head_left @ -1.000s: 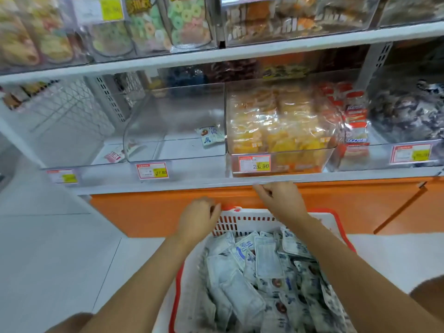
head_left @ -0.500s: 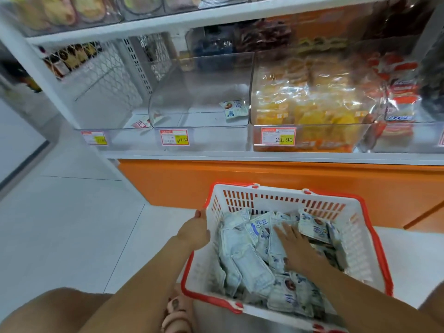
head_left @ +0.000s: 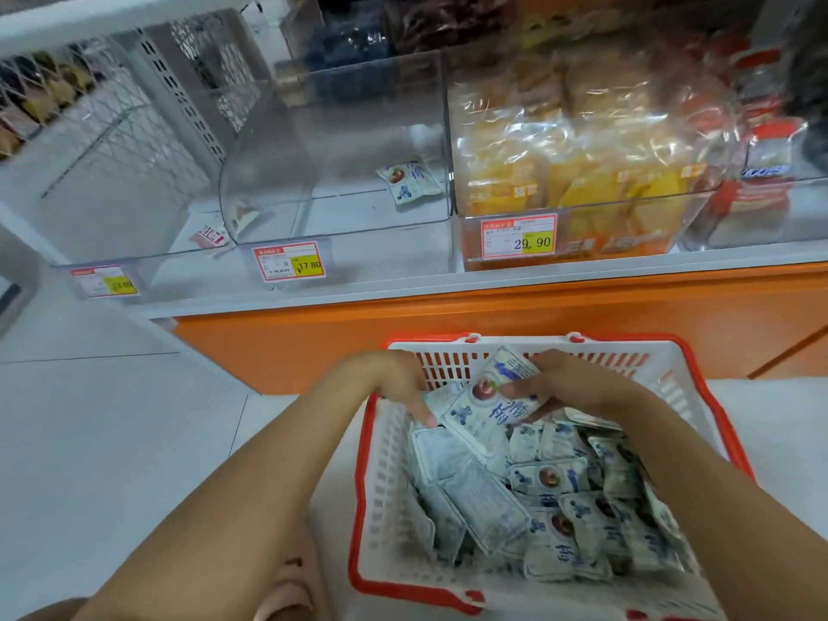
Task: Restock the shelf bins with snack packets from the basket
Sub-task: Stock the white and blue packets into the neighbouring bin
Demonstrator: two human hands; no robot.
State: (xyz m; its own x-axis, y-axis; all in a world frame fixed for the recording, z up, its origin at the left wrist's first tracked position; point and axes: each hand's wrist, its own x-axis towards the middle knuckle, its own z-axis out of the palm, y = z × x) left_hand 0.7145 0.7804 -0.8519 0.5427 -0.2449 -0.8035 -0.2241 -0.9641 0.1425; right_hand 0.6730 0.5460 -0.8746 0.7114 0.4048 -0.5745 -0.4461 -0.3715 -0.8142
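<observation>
Lately changed: right hand [head_left: 578, 387] was flat on the pile and now clamps a held bundle [head_left: 488, 403] lifted clear. The left hand [head_left: 394, 380] has left the rim for the basket [head_left: 627, 339].
Left hand: fingers fairly straight, tips touching snack packets [head_left: 470, 486]; no grip seen.
Meaning: first load probably ready for the clear bin [head_left: 394, 248], which holds one lone packet [head_left: 410, 183].
Surface: white shelf [head_left: 403, 293] over orange base [head_left: 448, 333]; neighbour bin [head_left: 582, 172] full of yellow packs.
Room: pale tiled floor [head_left: 112, 419].

Right grip [head_left: 582, 387] holds packets [head_left: 481, 410] above basket [head_left: 358, 508]; left grip [head_left: 394, 380] touches them.
</observation>
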